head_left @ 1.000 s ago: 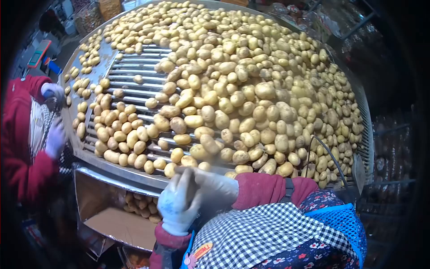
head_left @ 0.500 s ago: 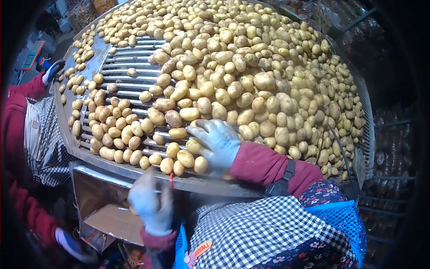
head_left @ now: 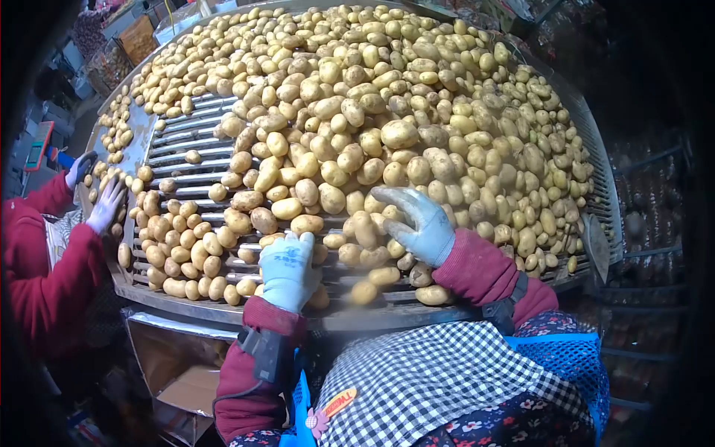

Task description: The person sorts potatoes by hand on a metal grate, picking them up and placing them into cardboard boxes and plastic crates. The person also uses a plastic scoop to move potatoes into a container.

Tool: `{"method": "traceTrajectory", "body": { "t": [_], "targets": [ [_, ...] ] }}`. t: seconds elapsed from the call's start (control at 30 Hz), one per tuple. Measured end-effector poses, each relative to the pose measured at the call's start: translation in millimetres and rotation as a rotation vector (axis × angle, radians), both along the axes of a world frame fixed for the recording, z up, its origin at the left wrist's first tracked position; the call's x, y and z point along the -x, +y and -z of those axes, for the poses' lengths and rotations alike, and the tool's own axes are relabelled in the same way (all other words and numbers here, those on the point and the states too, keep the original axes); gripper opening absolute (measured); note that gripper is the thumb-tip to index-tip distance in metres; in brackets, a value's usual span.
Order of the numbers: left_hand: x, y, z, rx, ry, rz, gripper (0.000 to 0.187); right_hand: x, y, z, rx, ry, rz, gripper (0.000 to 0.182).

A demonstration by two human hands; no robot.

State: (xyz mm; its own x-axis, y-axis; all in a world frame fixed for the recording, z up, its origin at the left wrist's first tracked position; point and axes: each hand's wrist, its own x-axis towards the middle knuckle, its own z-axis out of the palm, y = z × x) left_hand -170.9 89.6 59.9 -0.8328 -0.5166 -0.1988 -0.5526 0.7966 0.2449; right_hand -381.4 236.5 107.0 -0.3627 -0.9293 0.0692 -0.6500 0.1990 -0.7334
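Potatoes (head_left: 399, 134) lie in a large heap on a slatted metal table (head_left: 190, 138). My left hand (head_left: 287, 270), in a pale blue glove, rests palm down on potatoes near the front edge; what its fingertips touch is partly hidden. My right hand (head_left: 418, 223), gloved alike, is at the front of the heap with its fingers spread over the potatoes, thumb apart, holding none. Between my hands several potatoes sit on the slats, and a few there are blurred.
At the left, a co-worker's gloved hands (head_left: 109, 205) touch potatoes at the table's edge. Below the table stands an open cardboard box (head_left: 190, 389). A flat metal piece (head_left: 596, 248) is at the right edge.
My left hand has risen from below the edge onto the potatoes. My right hand has moved right, and potatoes have come down between my hands. Both co-worker's hands are now at the table.
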Motion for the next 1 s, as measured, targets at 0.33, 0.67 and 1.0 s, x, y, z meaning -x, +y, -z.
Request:
{"method": "traceTrajectory", "body": {
  "t": [0.33, 0.67, 1.0],
  "targets": [
    [-139.1, 58.6, -11.5, -1.432, 1.638, -1.071, 0.069, 212.0, -1.0, 50.7, 0.057, 0.58, 0.514, 0.049],
    [-222.1, 121.6, -4.2, -1.072, 2.047, -1.583, 0.062, 207.4, -85.1, 72.9, 0.093, -0.276, 0.083, 0.055],
    [-374.8, 303.6, 47.6, 0.008, 1.626, -2.328, 0.044, 77.8, -135.6, 66.9, 0.094, 0.376, 0.046, 0.059]
  ]
}}
